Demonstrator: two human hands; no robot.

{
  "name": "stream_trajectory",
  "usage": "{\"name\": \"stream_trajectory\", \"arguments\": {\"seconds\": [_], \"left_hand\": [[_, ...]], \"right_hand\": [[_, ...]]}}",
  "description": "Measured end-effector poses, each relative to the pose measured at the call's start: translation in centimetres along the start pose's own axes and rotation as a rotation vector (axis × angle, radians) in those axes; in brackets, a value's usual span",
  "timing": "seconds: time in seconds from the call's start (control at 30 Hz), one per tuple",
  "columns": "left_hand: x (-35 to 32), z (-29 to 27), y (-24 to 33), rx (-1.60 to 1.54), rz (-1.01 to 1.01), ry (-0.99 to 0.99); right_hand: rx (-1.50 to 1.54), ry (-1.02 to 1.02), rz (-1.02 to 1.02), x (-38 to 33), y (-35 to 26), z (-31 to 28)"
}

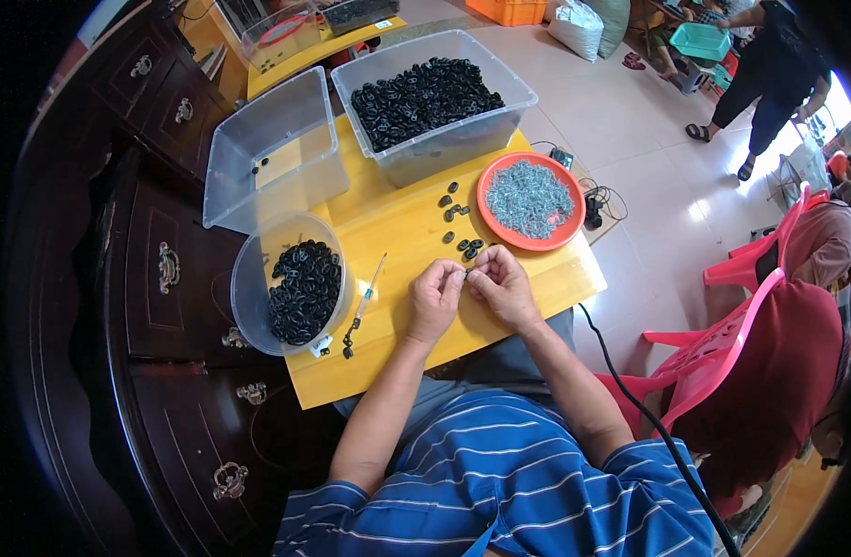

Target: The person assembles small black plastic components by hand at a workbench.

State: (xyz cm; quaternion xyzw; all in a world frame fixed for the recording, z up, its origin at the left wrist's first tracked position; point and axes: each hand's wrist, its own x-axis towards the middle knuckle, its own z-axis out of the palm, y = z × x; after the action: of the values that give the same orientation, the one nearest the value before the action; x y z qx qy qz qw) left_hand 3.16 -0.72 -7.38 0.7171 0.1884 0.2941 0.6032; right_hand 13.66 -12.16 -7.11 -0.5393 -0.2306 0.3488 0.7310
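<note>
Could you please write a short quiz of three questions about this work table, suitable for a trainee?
1. True or false: the left hand and right hand are together over the yellow table.
2. What does the orange plate hold? A) small grey metal pieces B) black rings C) nothing
3. Which container stands nearest the left hand?

Key:
1. True; they pinch a small dark part, too small to identify.
2. A.
3. The round clear tub of black parts, left of the thin syringe-like tool.
</note>
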Motion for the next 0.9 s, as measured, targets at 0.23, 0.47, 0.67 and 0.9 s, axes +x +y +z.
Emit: {"name": "stream_trajectory", "arguments": {"seconds": [0.23, 0.47, 0.67, 0.9], "left_hand": [[0.0, -0.1, -0.4, -0.017, -0.011, -0.010], [1.0, -0.9, 0.8, -0.136, -0.105, 0.006], [4.9, -1.6, 2.4, 0.521, 0.087, 0.025], [7.1, -1.3, 1.2, 0.878, 0.297, -0.115]], "right_hand": [[-0.017, -0.006, -0.055, -0.1, 0.5, 0.0], [0.069, 0.068, -0.013, -0.2, -0.3, 0.1], [0.093, 0.097, -0.094, -0.3, 0.1, -0.3], [0.082, 0.075, -0.084, -0.5, 0.0, -0.2]]}}
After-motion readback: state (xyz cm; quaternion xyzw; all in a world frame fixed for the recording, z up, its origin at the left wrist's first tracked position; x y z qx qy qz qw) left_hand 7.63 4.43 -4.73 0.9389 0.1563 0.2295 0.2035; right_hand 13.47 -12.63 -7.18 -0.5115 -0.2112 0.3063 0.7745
